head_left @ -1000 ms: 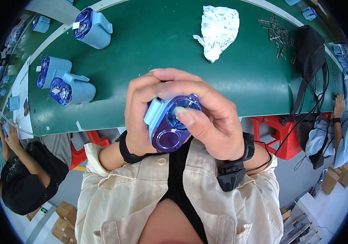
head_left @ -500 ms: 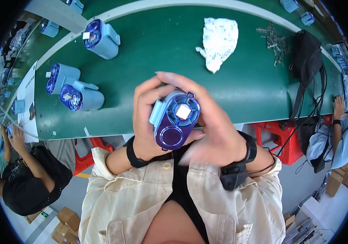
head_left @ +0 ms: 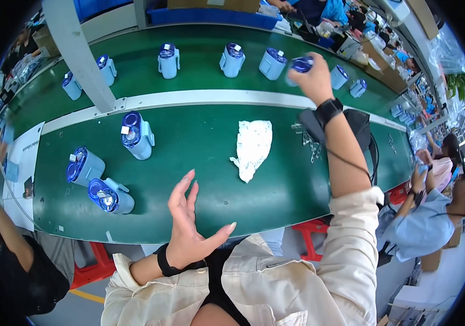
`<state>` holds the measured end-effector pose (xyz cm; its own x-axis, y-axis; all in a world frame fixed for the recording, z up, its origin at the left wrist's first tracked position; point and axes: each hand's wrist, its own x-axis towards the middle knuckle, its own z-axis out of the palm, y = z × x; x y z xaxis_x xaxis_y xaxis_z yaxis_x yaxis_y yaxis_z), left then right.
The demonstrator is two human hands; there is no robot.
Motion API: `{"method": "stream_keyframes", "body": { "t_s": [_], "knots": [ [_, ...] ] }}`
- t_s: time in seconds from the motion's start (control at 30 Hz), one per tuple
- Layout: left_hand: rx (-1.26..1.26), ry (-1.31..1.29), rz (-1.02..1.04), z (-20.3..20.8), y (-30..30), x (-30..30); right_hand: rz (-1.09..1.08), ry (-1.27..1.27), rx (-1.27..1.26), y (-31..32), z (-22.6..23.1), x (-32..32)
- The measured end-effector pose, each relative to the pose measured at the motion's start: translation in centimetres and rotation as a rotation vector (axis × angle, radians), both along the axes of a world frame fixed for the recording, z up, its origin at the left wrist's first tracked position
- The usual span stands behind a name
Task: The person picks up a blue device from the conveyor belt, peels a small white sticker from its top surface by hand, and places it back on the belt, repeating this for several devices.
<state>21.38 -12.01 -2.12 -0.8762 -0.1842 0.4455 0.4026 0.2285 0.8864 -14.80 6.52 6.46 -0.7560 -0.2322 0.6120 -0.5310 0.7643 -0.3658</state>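
My right hand [head_left: 315,80] reaches far out past the white rail, its fingers closed around a light-blue device [head_left: 301,65] with a glossy dark-blue top; the device is a little blurred. Closer to me, my left hand [head_left: 191,223] hovers at the table's near edge, fingers spread and nothing in them. Left of it are three similar devices on the green table: one upright with a side handle [head_left: 138,136], one tilted [head_left: 85,165], and one lying beside that [head_left: 111,195]. A crumpled white cloth [head_left: 254,149] lies between my arms.
Along the green strip [head_left: 200,62] beyond the white rail [head_left: 189,99] stand several more such devices. A white post [head_left: 77,54] rises at the left. Small metal parts [head_left: 311,144] and a black bag [head_left: 358,129] lie by my right forearm. People sit at both sides.
My right hand has carried the device from in front of my chest out beyond the rail. My left hand has let go of it and opened. The view has tilted up.
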Motion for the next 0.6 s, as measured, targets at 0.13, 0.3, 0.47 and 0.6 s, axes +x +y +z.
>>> {"method": "stream_keyframes", "body": {
  "t_s": [0.13,0.3,0.47,0.6],
  "knots": [
    [0.019,-0.011,0.007,-0.5,0.1,-0.1,-0.182,-0.190,0.029,3.6,-3.5,-9.0],
    [0.001,-0.037,-0.002,-0.4,0.1,0.3,-0.176,-0.287,0.185,4.3,-5.6,-13.3],
    [-0.005,-0.056,0.009,-0.4,0.0,0.7,-0.133,-0.243,0.292,-3.8,-1.3,-6.4],
    [0.010,-0.042,-0.016,-0.4,0.2,0.4,-0.120,-0.251,0.437,-2.9,-2.5,-6.2]
  ]
}}
